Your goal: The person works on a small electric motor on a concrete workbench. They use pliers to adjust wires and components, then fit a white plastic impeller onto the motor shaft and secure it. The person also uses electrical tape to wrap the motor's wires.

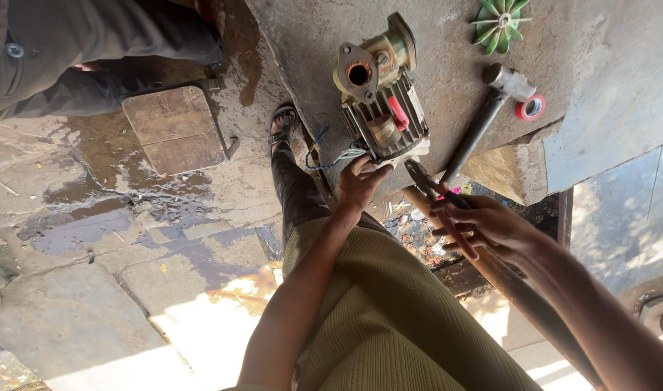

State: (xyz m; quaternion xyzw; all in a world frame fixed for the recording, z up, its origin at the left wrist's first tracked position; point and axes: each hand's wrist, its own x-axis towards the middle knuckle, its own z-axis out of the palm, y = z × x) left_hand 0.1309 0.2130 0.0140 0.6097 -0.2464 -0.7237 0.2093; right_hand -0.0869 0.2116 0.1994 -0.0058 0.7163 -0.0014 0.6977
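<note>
Small electric pump motor [381, 108], finned grey body with a rusty flanged port on top, stands at the near edge of a rough stone slab [447, 43]. Blue and white wires [331, 153] hang loose from its lower end.

Left hand [359, 182]: fingers curled onto the motor's lower end cover, thumb up against the housing; touching and steadying, not a full wrap.

Right hand [483, 226]: fingers clenched round the handles of a pair of pliers [427, 181], nose pointing at the motor's base, just beside the left hand. Whether the jaws of the pliers are biting on anything: cannot tell.

Handling judgement: cast metal, so heavy and stiff for its size; the fins give grip, but the edges and rusty flange look rough. Best hold looks to be round the finned body or under the end cover, not by the wires.

Also on the slab: a hammer [491, 108], a roll of red tape [531, 108], a green fan impeller [501, 23]. Wet stone floor [93, 217] below; another person's trouser leg [93, 43] at top left
</note>
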